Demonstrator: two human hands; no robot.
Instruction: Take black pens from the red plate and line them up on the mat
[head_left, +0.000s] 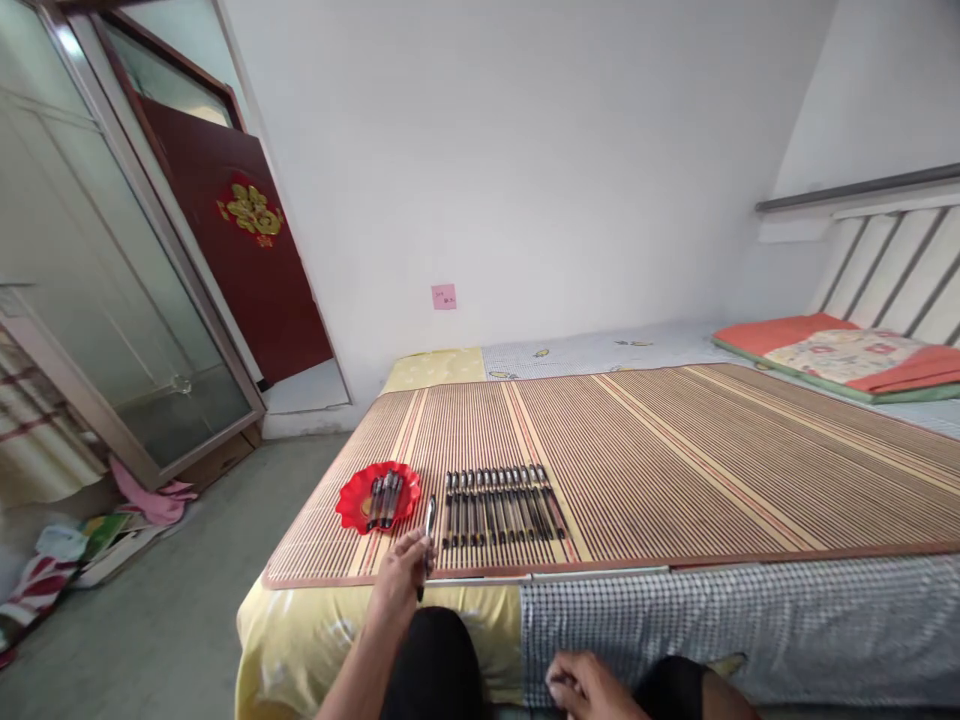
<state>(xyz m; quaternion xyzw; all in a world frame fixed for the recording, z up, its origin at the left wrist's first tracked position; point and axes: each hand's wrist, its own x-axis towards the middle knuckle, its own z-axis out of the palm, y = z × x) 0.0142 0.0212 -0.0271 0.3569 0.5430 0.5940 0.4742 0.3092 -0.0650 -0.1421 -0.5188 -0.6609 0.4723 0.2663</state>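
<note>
My left hand (401,572) is closed on a black pen (428,530) near the front edge of a striped bamboo mat (675,460), with the pen pointing away from me. Just right of it lies a neat row of several black pens (501,505) side by side. To the left, a red scalloped plate (377,494) holds a few more pens. My right hand (589,685) rests low by my knee in front of the bed, fingers curled; what they hold, if anything, is hidden.
The mat covers a bed with a yellow sheet (315,630) and a checked cover (735,620). A folded orange quilt (840,355) lies at the far right. On the left are a glass door (112,300), a red door (240,240) and clutter on the floor (67,560).
</note>
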